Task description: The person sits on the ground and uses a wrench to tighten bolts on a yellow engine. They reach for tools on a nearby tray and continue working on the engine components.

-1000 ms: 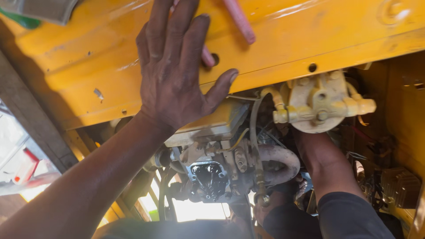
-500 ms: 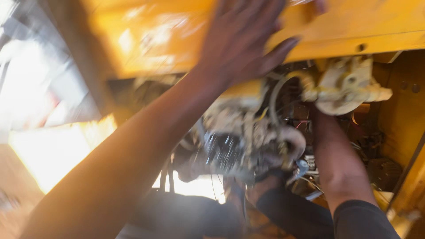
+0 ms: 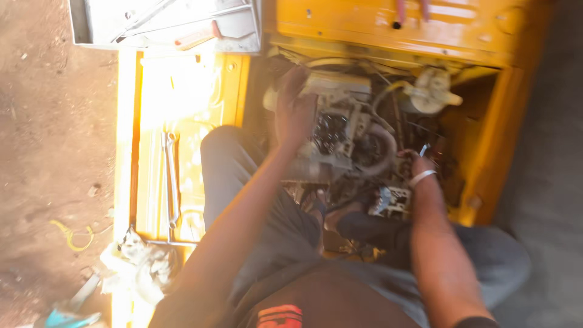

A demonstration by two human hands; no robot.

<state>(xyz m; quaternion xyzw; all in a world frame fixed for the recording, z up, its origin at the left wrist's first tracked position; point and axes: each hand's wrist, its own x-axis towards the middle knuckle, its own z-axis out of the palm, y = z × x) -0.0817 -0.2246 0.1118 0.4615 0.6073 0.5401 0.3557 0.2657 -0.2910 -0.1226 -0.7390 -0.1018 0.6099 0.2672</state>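
Note:
I sit with my legs toward an open engine bay in a yellow vehicle body point(image 3: 376, 27). My left hand point(image 3: 294, 112) lies flat on the top left of the grey engine point(image 3: 340, 130), fingers spread over it. My right hand point(image 3: 418, 164), a white band on its wrist, is low at the engine's right side. It is closed around a small shiny metal tool point(image 3: 424, 148). A cream-coloured round part point(image 3: 431, 91) with hoses sits at the engine's upper right. The picture is blurred, so fine detail of the grip is unclear.
A long spanner point(image 3: 172, 182) lies on the sunlit yellow panel point(image 3: 152, 109) to my left. A grey metal tray point(image 3: 164, 24) with tools sits at the top left. A dirty rag point(image 3: 143, 264) lies near my left knee, with bare dirt ground point(image 3: 54, 152) beyond. Pink-handled tools point(image 3: 401, 12) rest on the yellow body.
My left hand has come off the yellow panel and down onto the engine. The view has pulled back and swung, now showing my legs, the ground and my right hand.

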